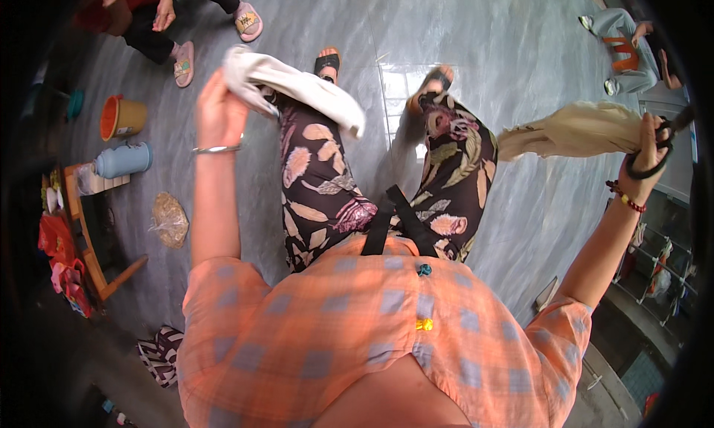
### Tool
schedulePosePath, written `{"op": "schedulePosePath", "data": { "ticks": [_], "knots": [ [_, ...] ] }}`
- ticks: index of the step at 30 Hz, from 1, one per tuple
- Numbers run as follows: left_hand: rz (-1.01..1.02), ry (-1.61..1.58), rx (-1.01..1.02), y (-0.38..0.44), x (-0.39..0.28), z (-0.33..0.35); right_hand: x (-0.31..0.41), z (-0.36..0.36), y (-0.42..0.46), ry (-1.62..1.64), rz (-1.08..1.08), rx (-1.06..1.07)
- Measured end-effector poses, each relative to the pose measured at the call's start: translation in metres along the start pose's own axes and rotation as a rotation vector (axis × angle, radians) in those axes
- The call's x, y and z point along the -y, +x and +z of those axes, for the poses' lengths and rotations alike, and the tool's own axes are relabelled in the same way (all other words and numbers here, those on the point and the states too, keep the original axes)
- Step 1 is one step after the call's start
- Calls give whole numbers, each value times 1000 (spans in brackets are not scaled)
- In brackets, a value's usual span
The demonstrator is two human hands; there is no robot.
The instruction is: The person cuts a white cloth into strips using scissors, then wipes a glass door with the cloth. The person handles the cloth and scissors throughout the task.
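Note:
My left hand (220,107), with a bangle at the wrist, is raised over my thigh and grips one end of a white cloth (304,88). That cloth stretches across above my patterned trousers and is blurred. Far out to the right, my right hand (647,149) has its fingers in the black handles of what looks like a pair of scissors (661,154); the blades point to the picture's edge. A beige cloth (574,129) hangs from the same hand and trails toward my knee.
At upper left a person (162,15) in pink slippers is near. Another person (630,54) sits on an orange stool at upper right. To the left are an orange bucket (131,117), a blue thermos flask (124,160), a bag (169,220) and a wooden frame (97,260).

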State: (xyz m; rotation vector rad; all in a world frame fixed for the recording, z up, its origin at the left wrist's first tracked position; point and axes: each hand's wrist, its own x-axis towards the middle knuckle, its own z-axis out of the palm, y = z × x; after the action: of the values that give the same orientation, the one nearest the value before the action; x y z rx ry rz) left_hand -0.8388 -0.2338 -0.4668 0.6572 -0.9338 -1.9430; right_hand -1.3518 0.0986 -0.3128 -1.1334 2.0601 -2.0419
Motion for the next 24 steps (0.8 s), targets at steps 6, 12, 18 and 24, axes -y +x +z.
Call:
{"op": "schedulePosePath", "data": {
  "ticks": [6, 12, 18, 24],
  "knots": [
    [174, -108, -21, 8, -88, -45, 32, 62, -6, 106, -37, 35],
    [301, 1525, 89, 24, 38, 3, -7, 101, -31, 187, 93, 102],
    [392, 1690, 330, 14, 37, 27, -28, 139, -48, 246, 245, 126],
    [291, 1201, -6, 32, 45, -18, -65, 174, -50, 268, 304, 155]
  ]
}}
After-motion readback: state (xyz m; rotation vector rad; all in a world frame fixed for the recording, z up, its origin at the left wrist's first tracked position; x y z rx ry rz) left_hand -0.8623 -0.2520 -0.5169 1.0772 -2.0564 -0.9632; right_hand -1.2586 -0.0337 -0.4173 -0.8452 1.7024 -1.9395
